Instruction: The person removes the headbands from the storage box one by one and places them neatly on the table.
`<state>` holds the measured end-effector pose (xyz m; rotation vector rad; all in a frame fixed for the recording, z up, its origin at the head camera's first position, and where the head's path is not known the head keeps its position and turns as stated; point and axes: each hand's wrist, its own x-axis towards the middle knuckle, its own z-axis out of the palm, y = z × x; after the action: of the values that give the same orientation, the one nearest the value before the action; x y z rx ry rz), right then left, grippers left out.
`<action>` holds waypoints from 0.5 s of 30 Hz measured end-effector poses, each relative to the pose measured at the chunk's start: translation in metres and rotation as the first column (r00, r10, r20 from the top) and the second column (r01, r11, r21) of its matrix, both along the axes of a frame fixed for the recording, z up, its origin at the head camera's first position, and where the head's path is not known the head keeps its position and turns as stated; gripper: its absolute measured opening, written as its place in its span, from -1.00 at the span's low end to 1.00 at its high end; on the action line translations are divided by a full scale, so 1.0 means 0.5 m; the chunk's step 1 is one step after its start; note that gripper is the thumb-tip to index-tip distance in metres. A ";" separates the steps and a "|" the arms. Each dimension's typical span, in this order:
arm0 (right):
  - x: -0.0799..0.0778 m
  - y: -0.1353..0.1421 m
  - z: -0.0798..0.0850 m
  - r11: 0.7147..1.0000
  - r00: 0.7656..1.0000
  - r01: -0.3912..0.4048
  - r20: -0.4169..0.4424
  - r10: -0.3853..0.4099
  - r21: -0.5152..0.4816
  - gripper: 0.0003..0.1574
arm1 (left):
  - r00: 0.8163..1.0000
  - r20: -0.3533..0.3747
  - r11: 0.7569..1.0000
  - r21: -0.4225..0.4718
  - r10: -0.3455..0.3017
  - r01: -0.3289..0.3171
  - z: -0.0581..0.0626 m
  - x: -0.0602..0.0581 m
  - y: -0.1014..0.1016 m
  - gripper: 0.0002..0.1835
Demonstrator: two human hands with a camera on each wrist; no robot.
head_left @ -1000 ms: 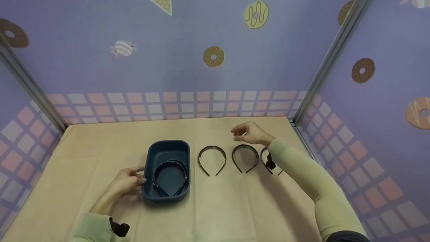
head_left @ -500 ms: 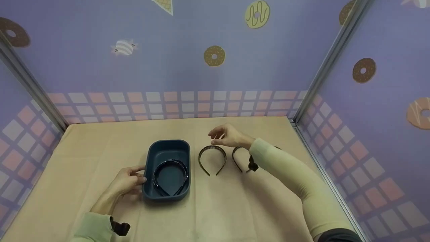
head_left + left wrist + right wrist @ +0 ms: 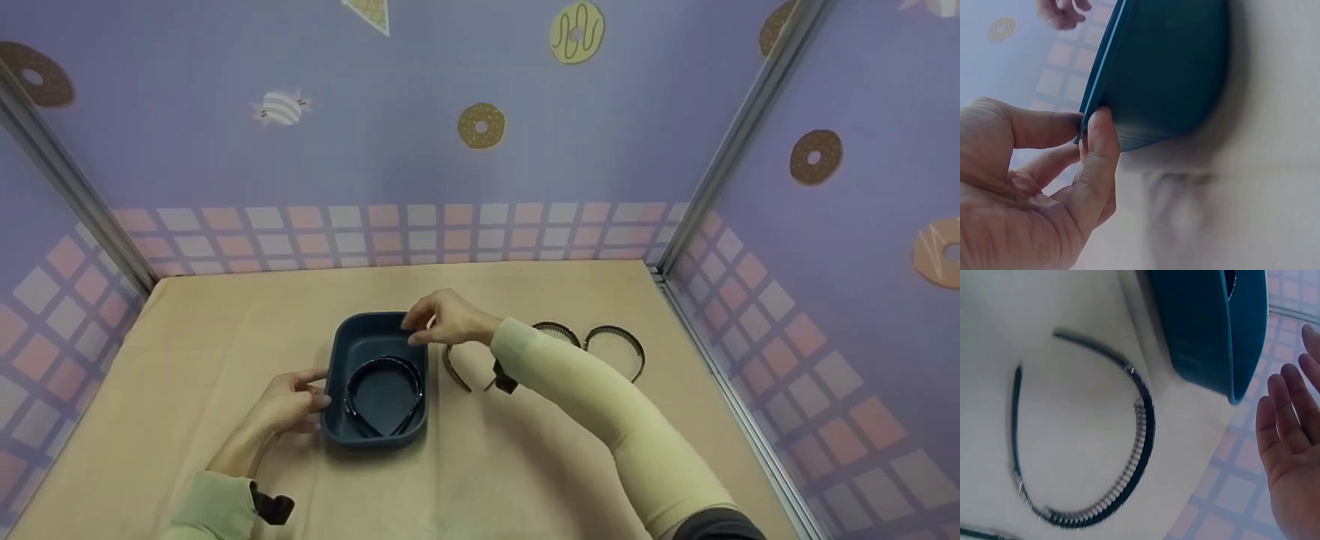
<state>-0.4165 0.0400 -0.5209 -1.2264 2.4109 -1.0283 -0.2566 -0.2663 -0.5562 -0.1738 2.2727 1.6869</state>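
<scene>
A dark blue plastic bin [image 3: 375, 444] stands on the table, with dark headband [image 3: 386, 361] loops lying inside it; I cannot tell how many are stacked. My left hand [image 3: 289, 405] pinches the bin's left rim between thumb and finger, plainly seen in the left wrist view. My right hand [image 3: 448, 319] hovers at the bin's back right corner, fingers loosely bent, holding nothing. Right of the bin lies a toothed headband [image 3: 1148, 433], partly covered by the right forearm in the head view. Farther right are a second headband [image 3: 556, 327] and a third headband [image 3: 637, 349], both partly hidden by the sleeve.
A pale cloth covers the table [image 3: 225, 315]. Purple walls with printed sweets and a checked band [image 3: 405, 232] enclose it at the back and sides, with metal posts [image 3: 720, 150] at the corners.
My right hand has moved left from above the middle headband, past the nearest one, to the bin's back right corner. The left hand and the bin have stayed in place.
</scene>
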 end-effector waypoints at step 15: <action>0.047 -0.120 -0.067 0.999 1.000 -0.006 0.021 0.005 0.054 -0.65 | 1.000 0.007 1.000 -0.008 -0.012 0.012 0.008 0.005 0.000 -0.29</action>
<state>-0.3929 -0.0202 -0.5544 -1.1986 2.4019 -0.9629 -0.2540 -0.2663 -0.5523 -0.1665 2.2719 1.6685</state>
